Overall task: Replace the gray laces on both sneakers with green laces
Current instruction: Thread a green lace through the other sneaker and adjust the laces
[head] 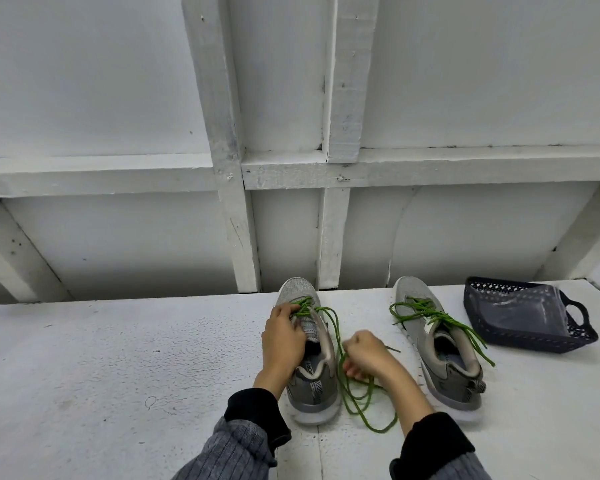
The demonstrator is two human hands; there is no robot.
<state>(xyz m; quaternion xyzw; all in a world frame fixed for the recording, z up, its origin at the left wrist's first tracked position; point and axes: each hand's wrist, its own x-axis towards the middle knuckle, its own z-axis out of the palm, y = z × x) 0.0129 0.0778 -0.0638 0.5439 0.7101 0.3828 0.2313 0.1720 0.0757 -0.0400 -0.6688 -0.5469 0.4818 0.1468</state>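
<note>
Nearest the camera, loose green lace [357, 401] pooled on the white surface [118, 358] right of the left sneaker [314, 362]. Right hand [368, 355], grip curled around that slack. Left hand [283, 336], grip pinching lace at the lower eyelets: only partly threaded. Right of it, the second sneaker [440, 344], green-laced but untied. Farther right, dark basket [527, 320]. No gray laces seen.

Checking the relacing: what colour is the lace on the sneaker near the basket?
Green lace, seen in the head view.
</note>
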